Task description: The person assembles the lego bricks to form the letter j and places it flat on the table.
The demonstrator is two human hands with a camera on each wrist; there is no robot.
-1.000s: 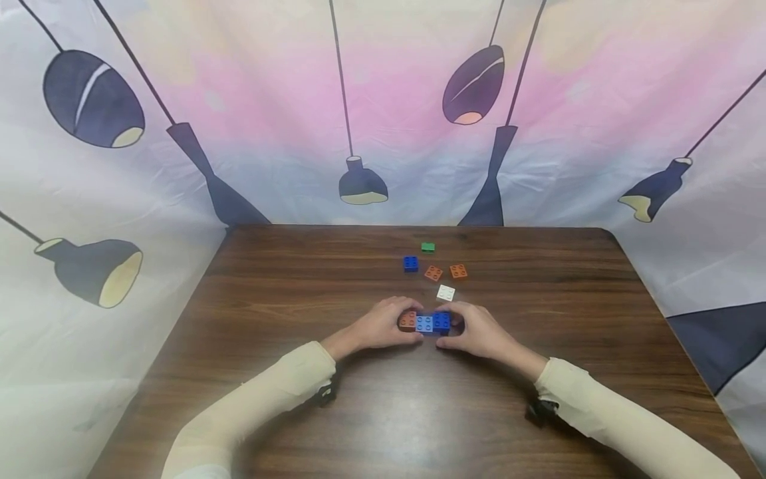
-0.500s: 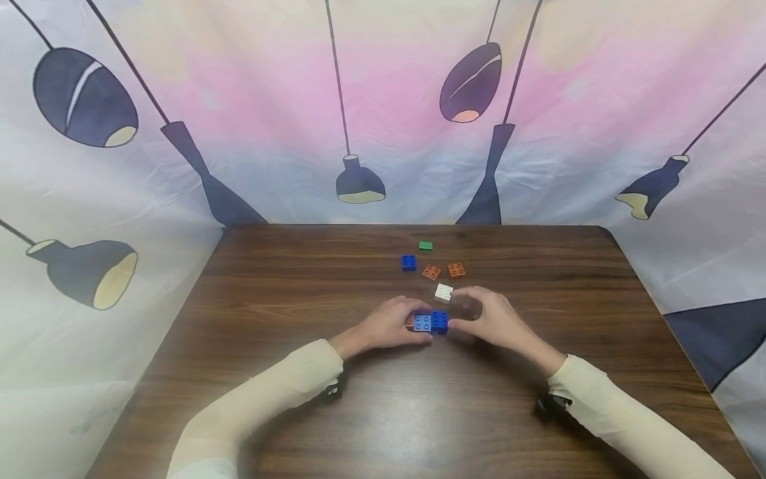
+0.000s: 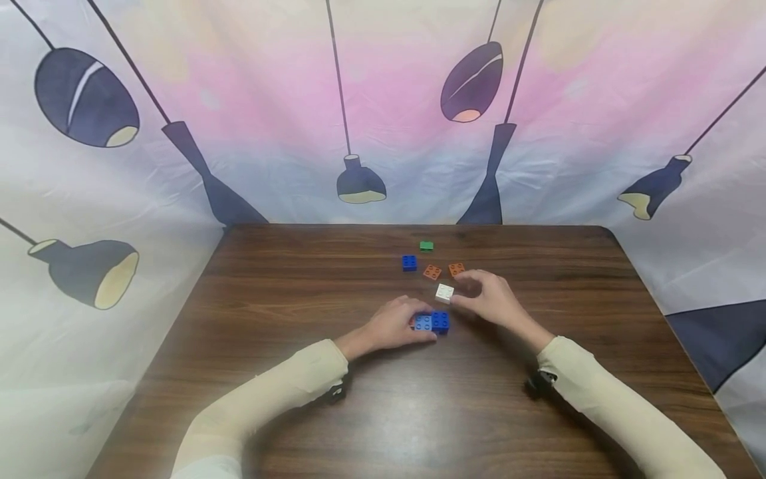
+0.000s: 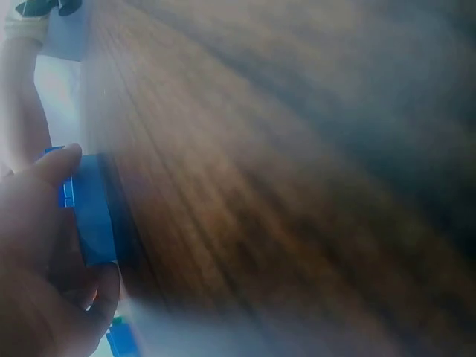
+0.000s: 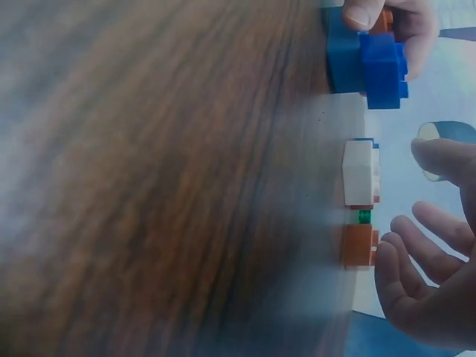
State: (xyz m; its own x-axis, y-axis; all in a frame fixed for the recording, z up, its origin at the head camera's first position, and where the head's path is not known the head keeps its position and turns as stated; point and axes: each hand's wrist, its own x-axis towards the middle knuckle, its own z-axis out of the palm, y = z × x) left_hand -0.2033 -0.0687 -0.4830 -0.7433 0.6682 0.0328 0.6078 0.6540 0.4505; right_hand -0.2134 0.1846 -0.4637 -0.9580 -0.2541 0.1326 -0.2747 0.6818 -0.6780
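Observation:
My left hand (image 3: 391, 324) holds a small build of toy building bricks low at the table, thumb and fingers on either side. In it, a light blue brick (image 4: 95, 216) forms the base. A dark blue brick (image 5: 382, 71) and an orange brick (image 5: 384, 22) sit on top of that base, the orange one mostly covered by the hand. Thumb and fingers spread, my right hand (image 3: 493, 299) is just right of a loose white brick (image 3: 445, 293). Its thumb tip is at the white brick's right edge, and its forefinger overlaps an orange brick (image 3: 457, 269) behind.
Farther back on the wooden table (image 3: 287, 286) lie another dark blue brick (image 3: 409, 263), a second loose orange brick (image 3: 432, 271) and a green brick (image 3: 426, 246). A cloth backdrop (image 3: 269, 120) printed with lamps hangs behind the table's far edge.
My right hand has let go of the joined bricks and moved back and right to the white brick. My left hand has slid slightly right along the build and still holds it.

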